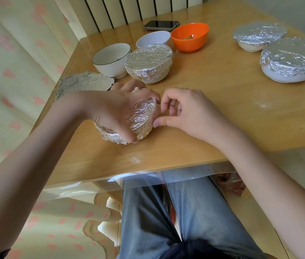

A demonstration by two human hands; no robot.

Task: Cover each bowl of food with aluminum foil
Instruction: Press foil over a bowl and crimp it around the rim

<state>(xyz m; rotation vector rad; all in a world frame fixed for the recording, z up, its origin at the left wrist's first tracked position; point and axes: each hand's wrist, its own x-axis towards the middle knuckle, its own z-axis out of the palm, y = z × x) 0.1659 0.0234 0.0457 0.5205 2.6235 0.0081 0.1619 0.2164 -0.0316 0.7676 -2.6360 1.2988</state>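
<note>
Crimping foil round the bowl near the table's front edge is your step in hand. Your left hand (118,109) curls over the top of the foil-covered bowl (140,118), gripping it and tipping it toward the right. Your right hand (183,109) sits just beside its right rim, thumb and curled fingers touching the foil edge. Next, I judge, you press that loose edge tight, then set the bowl flat. Toward the back edge, the black-rimmed bowl (110,58), white bowl (153,39) and orange bowl (190,37) remain uncovered; a spare foil sheet (84,83) lies at the left edge.
</note>
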